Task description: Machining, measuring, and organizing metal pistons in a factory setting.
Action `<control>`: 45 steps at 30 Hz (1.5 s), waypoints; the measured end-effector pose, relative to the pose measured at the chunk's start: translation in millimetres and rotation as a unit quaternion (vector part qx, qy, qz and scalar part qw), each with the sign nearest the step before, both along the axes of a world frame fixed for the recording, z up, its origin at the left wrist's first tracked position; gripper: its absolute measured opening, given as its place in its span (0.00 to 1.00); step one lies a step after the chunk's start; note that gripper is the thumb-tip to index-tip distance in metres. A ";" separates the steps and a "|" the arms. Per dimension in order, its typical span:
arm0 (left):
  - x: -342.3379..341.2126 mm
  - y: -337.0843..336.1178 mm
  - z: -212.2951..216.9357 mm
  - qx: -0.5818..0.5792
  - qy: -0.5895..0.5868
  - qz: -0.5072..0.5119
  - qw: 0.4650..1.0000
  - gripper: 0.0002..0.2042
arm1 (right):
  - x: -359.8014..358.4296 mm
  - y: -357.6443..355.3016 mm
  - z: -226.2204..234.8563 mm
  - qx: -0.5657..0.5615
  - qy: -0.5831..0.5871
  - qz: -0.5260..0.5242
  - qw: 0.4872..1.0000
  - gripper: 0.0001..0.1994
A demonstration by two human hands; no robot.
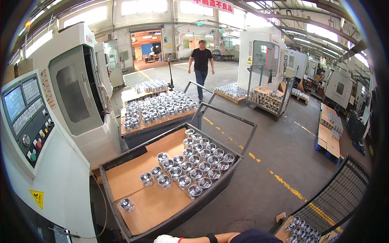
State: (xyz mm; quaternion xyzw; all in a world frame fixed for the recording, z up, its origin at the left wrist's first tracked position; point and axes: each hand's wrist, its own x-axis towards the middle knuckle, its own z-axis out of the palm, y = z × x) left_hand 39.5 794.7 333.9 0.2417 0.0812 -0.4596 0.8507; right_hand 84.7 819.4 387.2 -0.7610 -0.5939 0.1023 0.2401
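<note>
My right hand [166, 239], in a white glove with a red cuff edge, just enters at the lower edge. Its forearm reaches in from the right, with a black band round the wrist; the fingers are cut off, so their grip is hidden. Nearest to it is the dark metal cart [174, 222], lined with brown cardboard [152, 212]. Many shiny metal pistons [184, 182] stand in rows across its right side. One piston [126, 204] stands apart near the near left corner. My left hand is out of view.
A machine control panel [26, 117] and a large machine [73, 81] flank the cart's left. Behind it lies another piston load [158, 107]. A person [201, 60] walks on the aisle beyond. A black mesh rack [336, 194] with pistons stands at lower right.
</note>
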 end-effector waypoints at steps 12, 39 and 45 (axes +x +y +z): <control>-50.6 -12.5 2.5 -0.046 -0.012 -0.168 0.985 0.30 | -53.2 -8.4 13.4 -0.010 0.044 -0.127 0.991 0.14; 76.6 -245.3 2.4 -0.012 0.003 -0.422 0.907 0.26 | -5.2 -328.2 25.7 -0.015 -0.002 -0.610 0.792 0.18; 75.3 -300.8 -4.4 -0.013 0.010 -0.606 0.796 0.25 | -43.7 -358.6 15.6 -0.049 -0.023 -0.728 0.683 0.15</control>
